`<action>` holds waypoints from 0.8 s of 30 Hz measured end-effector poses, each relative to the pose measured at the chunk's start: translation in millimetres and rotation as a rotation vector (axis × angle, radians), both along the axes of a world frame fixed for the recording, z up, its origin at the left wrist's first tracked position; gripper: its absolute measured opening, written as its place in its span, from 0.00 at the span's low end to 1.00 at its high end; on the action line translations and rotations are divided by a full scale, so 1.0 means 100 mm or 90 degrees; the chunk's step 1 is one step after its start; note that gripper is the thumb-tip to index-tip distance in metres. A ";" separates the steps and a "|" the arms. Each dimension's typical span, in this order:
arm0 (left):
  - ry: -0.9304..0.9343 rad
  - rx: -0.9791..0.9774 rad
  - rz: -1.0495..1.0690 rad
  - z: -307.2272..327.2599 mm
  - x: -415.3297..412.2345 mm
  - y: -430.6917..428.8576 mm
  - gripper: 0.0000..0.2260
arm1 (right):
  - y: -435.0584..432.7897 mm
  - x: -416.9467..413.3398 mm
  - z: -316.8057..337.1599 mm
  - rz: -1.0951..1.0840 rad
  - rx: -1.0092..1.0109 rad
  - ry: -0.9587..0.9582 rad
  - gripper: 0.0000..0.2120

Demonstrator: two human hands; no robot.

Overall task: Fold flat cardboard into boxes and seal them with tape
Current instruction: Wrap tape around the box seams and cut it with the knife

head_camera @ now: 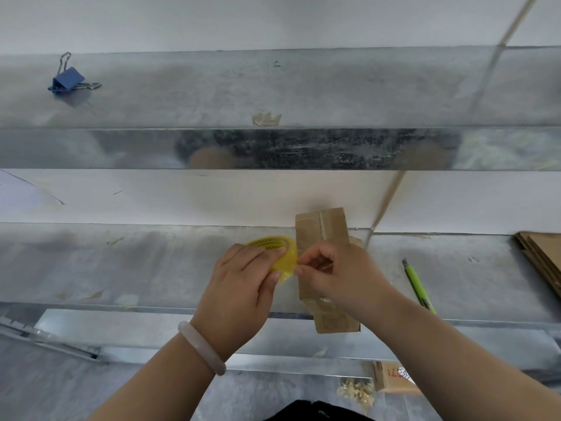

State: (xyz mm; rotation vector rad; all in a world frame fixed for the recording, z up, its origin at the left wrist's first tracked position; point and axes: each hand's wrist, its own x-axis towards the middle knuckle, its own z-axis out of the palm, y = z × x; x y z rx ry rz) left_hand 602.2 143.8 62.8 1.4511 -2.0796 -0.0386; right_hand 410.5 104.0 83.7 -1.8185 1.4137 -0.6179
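Just below the middle of the frame, the left hand [243,275] grips a yellow tape roll [280,253], fingers curled over its top face and thumb underneath. The right hand [331,275] meets it from the right, with thumb and forefinger pinched together at the roll's right edge and the other fingers curled in. Whether they have hold of a loose tape end is too small to tell. A pale bracelet [200,344] sits on the left wrist.

A small folded cardboard box [321,229] lies directly under the right hand on the galvanised metal bench [136,262]. It runs away from the camera, showing a taped seam along its far top, and its near end reaches past the bench's front edge.

Right of the box lies a green utility knife [417,284], and a stack of flat cardboard [543,259] pokes in at the right edge. A blue binder clip [68,79] rests on the upper shelf [364,86], in the upper left of the frame.
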 end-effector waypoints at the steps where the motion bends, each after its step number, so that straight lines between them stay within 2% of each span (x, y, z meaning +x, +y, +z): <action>1: -0.001 0.003 -0.008 0.00 0.02 -0.01 0.16 | 0.01 0.02 0.00 -0.009 0.003 -0.011 0.04; 5: -0.025 0.019 -0.038 0.02 0.09 -0.03 0.17 | 0.02 0.09 0.01 -0.026 0.061 -0.054 0.03; 7: -0.028 0.027 -0.052 0.04 0.12 -0.03 0.17 | 0.04 0.12 0.01 -0.026 0.055 -0.038 0.05; 11: -0.006 0.076 -0.069 0.11 0.16 -0.07 0.18 | 0.11 0.16 0.06 0.001 -0.070 0.061 0.09; 20: 0.002 0.220 -0.112 0.28 0.32 -0.13 0.25 | 0.27 0.17 0.15 0.005 -0.212 0.084 0.05; 24: 0.080 0.300 -0.099 0.25 0.45 -0.13 0.25 | 0.36 0.21 0.18 0.001 -0.263 0.092 0.08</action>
